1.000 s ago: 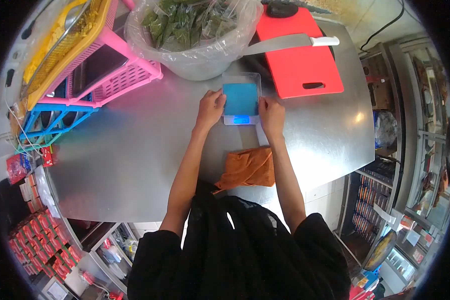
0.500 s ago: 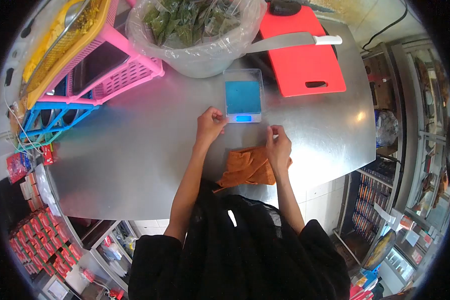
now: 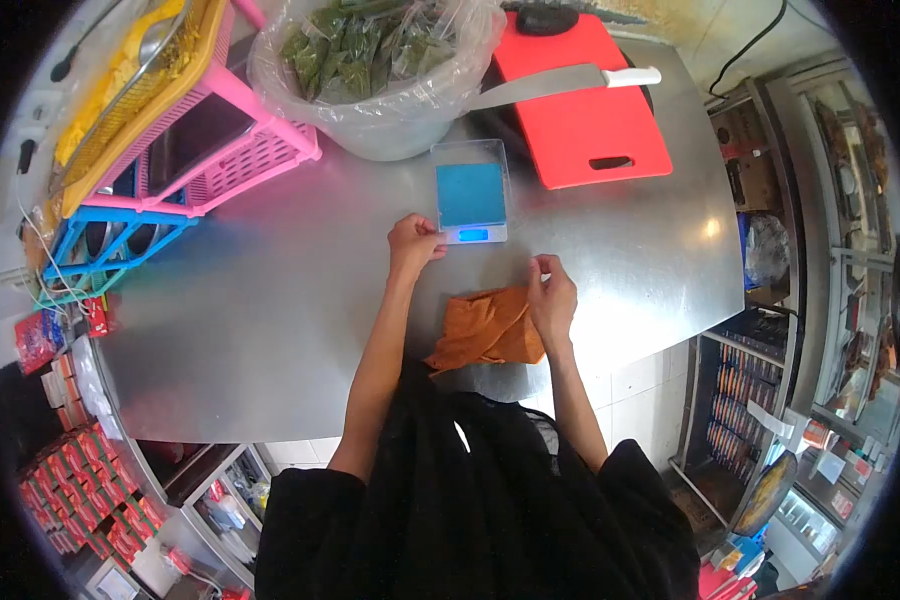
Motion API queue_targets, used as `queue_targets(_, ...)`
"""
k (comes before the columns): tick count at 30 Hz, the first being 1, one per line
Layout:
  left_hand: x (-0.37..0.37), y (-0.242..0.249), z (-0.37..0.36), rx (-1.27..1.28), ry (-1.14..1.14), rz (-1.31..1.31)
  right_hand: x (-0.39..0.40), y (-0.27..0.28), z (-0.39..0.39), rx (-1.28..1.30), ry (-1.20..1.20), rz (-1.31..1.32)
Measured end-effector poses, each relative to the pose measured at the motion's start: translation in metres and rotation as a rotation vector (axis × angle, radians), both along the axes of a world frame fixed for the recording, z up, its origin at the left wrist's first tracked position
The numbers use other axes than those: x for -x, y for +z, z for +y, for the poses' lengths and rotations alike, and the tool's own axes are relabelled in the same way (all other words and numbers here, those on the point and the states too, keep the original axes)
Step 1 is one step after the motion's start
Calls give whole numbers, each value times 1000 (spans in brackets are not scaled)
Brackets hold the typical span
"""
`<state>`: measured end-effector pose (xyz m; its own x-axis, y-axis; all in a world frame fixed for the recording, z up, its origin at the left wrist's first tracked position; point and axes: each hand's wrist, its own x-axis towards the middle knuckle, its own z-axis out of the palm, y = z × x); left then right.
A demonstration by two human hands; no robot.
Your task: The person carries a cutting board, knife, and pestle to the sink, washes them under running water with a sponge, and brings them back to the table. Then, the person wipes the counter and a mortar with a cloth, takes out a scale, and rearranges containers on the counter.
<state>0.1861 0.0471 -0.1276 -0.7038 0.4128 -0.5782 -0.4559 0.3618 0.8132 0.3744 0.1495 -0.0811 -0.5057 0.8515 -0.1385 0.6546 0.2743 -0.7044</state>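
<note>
A small kitchen scale (image 3: 472, 195) with a blue square platform, a clear rim and a lit blue display sits on the steel table (image 3: 270, 330). My left hand (image 3: 413, 246) has its fingers curled at the scale's front left corner, pinching its edge. To the right, my right hand (image 3: 552, 300) is held closed, thumb and forefinger together, and nothing shows between them. A crumpled brown cloth (image 3: 485, 328) lies on the table just left of this hand, near the front edge.
A pot lined with clear plastic (image 3: 385, 135) holds green leaves (image 3: 355, 60) behind the scale. A white-handled knife (image 3: 540, 86) rests across a red cutting board (image 3: 600, 140), with a dark object (image 3: 547, 18) at its far end. Pink (image 3: 260, 160) and blue (image 3: 135, 240) baskets stand at left.
My left hand has moved in against the corner of the scale. My right hand stays closed beside the cloth. The whole view has shifted slightly.
</note>
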Motion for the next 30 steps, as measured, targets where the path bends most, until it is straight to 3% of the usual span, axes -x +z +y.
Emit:
queue_targets(5, -6, -4, 3, -76, 38, 0, 18, -11, 4, -51, 19, 66)
queue_targets(8, -11, -1, 10, -90, 94, 4, 39, -34, 24, -289, -23, 257)
queue_targets(15, -18, -2, 19, -152, 211, 45, 82, -66, 56, -179, 29, 234)
queue_targets(20, -22, 5, -1, -161, 244, 57, 57, -16, 20, -147, -5, 220)
queue_targets(22, -24, 18, -32, -128, 256, 67, 13, -3, -12, -306, 422, 118)
queue_targets(24, -25, 37, -72, -10, 232, 111, -21, 8, -27, -431, 1019, 62)
queue_targets(27, -23, 42, -124, 116, 318, 175, -21, -16, -38, -487, 1285, 218)
queue_targets(29, -22, 62, -129, 53, 388, 228, 28, -26, -46, -587, 1465, 298)
queue_targets(30, -20, 72, -128, 19, 420, 256, 56, -33, -55, -621, 1428, 303)
